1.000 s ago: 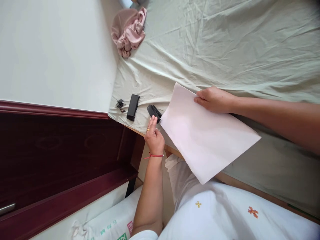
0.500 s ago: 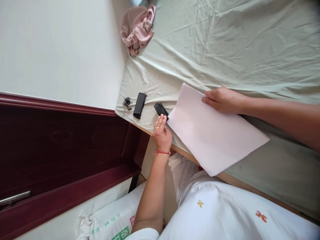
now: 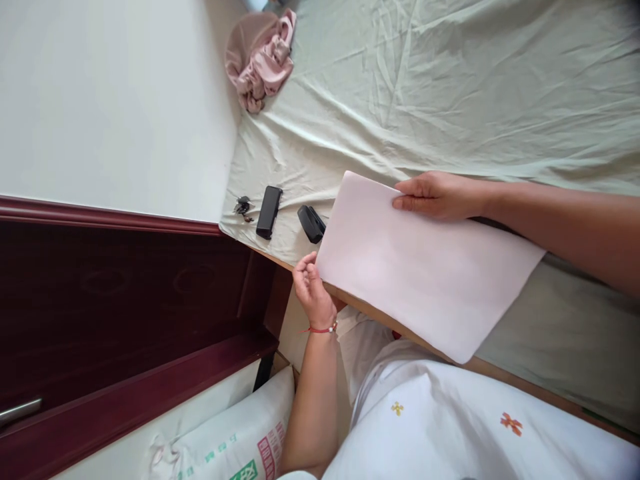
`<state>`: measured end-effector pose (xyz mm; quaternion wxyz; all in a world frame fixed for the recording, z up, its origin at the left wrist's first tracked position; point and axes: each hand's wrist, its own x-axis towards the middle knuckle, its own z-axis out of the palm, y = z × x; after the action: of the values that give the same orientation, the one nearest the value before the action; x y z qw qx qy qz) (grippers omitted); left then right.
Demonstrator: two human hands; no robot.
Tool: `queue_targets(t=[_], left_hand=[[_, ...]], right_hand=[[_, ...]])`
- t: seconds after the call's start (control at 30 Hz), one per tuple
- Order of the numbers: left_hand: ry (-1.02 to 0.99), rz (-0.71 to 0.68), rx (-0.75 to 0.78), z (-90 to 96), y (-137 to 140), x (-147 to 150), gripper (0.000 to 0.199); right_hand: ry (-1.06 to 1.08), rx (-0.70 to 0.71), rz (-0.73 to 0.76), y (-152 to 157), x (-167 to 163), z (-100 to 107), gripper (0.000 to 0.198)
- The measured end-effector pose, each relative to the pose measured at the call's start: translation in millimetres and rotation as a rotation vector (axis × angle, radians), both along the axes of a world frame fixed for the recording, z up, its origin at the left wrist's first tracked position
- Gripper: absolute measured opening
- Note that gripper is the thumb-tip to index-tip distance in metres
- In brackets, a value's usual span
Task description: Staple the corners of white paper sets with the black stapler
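My right hand (image 3: 425, 195) grips the upper edge of a white sheaf of paper (image 3: 420, 267), thumb on top and the other fingers hidden beneath. The paper lies tilted over the front edge of the cloth-covered surface. Beside its left corner is my left hand (image 3: 315, 290), fingers loosely curled and thumb apart, with the fingertips close to or touching the paper's edge. A red string bracelet circles that wrist. Just beyond the fingers lies a black stapler-like tool (image 3: 311, 223), partly against the paper's left side.
Left of the tool are a black oblong case (image 3: 269, 212) and a small dark tangled item (image 3: 243, 207). Pink cloth (image 3: 260, 60) lies bunched by the wall. The pale green sheet (image 3: 450, 100) is wrinkled. A dark red cabinet (image 3: 125, 287) and printed white sack (image 3: 235, 427) stand left.
My left hand has drawn back from the black tool toward me, and its fingers have curled. The paper has turned slightly and shifted, its left corner now beside that hand. The right hand keeps its grip.
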<state>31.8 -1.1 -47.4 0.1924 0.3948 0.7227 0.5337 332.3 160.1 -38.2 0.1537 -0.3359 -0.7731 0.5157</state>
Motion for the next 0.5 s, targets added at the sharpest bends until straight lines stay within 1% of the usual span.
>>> queue_targets(t=[0.1,0.17,0.27,0.33,0.4,0.43,0.5], left_hand=[[-0.234,-0.081,-0.042,18.4,-1,-2,0.059],[-0.349,-0.150,-0.088,34.0,3,-5,0.059],[-0.454,-0.301,-0.244,51.7,12,-6,0.056],[-0.450,-0.400,-0.363,55.0,17,-4,0.052],[-0.408,-0.488,-0.494,51.7,21,0,0.044],[-0.393,-0.514,-0.555,48.5,21,2,0.041],[-0.407,-0.509,-0.645,40.8,19,4,0.035]], right_hand=[[0.012,-0.017,0.060,0,2,1,0.035],[0.009,-0.006,0.102,-1,3,1,0.035],[0.012,0.002,0.158,-4,0,2,0.035],[0.024,-0.001,0.197,-6,-2,3,0.034],[0.039,-0.010,0.227,-8,-3,3,0.035],[0.043,-0.017,0.237,-8,-4,3,0.036],[0.038,-0.035,0.248,-8,-3,2,0.039]])
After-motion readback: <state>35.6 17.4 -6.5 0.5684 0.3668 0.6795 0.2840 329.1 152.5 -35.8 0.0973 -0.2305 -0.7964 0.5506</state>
